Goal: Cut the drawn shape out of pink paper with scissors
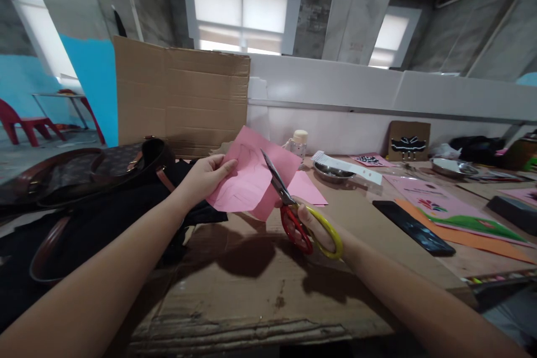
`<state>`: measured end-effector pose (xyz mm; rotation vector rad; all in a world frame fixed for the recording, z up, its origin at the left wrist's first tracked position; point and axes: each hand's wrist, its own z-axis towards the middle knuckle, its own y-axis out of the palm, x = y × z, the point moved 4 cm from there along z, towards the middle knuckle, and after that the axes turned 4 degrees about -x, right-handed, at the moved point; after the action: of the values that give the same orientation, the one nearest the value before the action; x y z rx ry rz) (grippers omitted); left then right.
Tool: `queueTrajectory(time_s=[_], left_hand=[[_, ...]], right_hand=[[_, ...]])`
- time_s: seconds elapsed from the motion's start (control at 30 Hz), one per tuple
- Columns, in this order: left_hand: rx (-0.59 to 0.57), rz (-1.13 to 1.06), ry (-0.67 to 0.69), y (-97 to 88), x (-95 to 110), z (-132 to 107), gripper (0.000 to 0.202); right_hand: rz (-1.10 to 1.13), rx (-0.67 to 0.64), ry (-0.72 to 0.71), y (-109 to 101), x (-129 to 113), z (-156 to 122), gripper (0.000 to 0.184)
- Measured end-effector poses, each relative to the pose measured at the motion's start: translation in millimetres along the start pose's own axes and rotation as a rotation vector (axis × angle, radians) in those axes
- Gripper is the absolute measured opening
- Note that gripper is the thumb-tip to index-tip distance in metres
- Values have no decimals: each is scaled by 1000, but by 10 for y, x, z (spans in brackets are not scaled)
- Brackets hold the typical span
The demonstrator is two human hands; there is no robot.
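Looking down, head view: we see two bare forearms reaching from the lower edge toward the middle of the frame, above a counter (251, 291) covered in worn brown cardboard.
Left hand: the left hand (205, 176), just left of centre, has its fingers (222, 166) pinched on the left edge of the pink paper.
Pink paper: the pink paper (247, 179) hangs at the centre of the frame, lifted clear of the counter and tilted, with faint drawn lines on its face.
Right hand: the right hand (321, 226), right of centre and lower, has its fingers threaded through the scissor loops and closed round them.
Scissors: the scissors (293, 210) have one red and one yellow loop; we see the blades pointing up and left, lying against the right part of the pink paper.
Behind the paper: a second pink sheet (310, 189) lies flat on the counter.
Left of the frame: a brown handbag (104, 165) rests on black cloth (84, 224).
Back, left of centre: a cardboard sheet (180, 95) stands upright.
Right of the frame: we make out a dark phone (413, 227) lying flat, a metal bowl (333, 172), a small bottle (299, 142) and a picture card (440, 207) in pink, green and orange.
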<state>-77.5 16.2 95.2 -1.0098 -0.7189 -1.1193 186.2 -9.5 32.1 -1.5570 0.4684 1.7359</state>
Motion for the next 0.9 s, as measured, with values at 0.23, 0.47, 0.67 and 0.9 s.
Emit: queueTrajectory(time_s=[0.23,0.47,0.67,0.9], left_hand=[[-26,43,5,10,62,-51,49],[-35,21,33,-11,-5,-13,45],[-14,10,30,4,32,-14,43],[0,37,17,-27,1,-7,46]], right_hand=[[-105,-43,-37,-5,-36,-15,56],[-74,6,-30,1,-2,3,52],[-64,22,-47,1,1,3,50],[-60,12,-28,-2,18,8,55]])
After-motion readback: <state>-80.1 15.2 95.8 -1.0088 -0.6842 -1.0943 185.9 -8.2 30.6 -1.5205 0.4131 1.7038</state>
